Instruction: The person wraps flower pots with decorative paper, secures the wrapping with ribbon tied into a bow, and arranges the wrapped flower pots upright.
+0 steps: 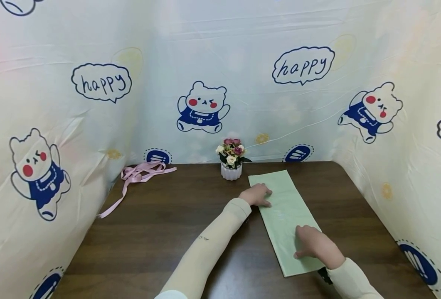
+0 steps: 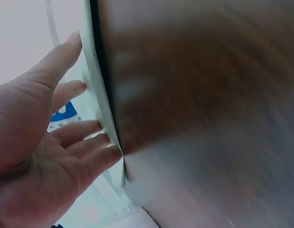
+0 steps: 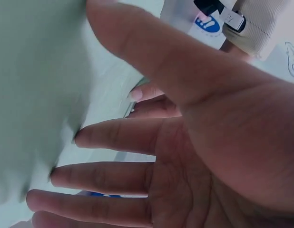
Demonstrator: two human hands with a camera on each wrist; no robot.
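A pale green folded sheet (image 1: pixel 280 207), perhaps paper or cloth, lies lengthwise on the right half of the brown table. Near its far left edge rests my left hand (image 1: pixel 256 194), fingers spread and touching the surface. My right hand (image 1: pixel 314 245) is on its near right part, with thumb and fingers spread apart. In the left wrist view the left hand (image 2: pixel 52 137) meets the sheet's edge with extended fingertips. The right wrist view shows the right hand (image 3: pixel 185 142) with straight fingers, their tips against the green surface (image 3: pixel 37 85).
A loose pink ribbon (image 1: pixel 141 173) lies at the table's far left corner, one end trailing forward. A small white pot of artificial-looking flowers (image 1: pixel 231 168) stands at the back, left of the sheet. Printed curtains (image 1: pixel 242 50) surround the wooden table (image 1: pixel 149 241).
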